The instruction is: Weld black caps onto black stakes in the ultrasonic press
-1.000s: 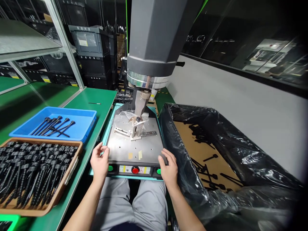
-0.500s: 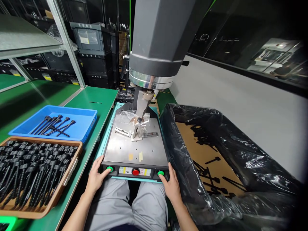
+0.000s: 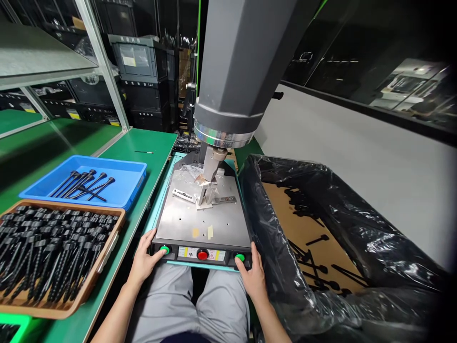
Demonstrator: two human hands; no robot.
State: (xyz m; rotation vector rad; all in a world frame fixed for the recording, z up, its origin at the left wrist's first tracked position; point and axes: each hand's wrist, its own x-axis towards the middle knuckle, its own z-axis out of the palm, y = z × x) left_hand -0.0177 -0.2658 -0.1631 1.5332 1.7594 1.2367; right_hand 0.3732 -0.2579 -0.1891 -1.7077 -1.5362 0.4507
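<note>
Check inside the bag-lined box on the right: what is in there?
The box is lined with a black bag; a few black rods lie scattered on its brown cardboard bottom. The bag's bulging near side hides the front part of the bottom.

trays (image 3: pixel 89 160) L of press (image 3: pixel 203 220), box (image 3: pixel 298 212) R

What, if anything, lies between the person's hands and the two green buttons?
Nothing visible. The left hand has its thumb at the left green button, the right hand its thumb at the right green button. The red button sits between them, clear of both hands.
</note>
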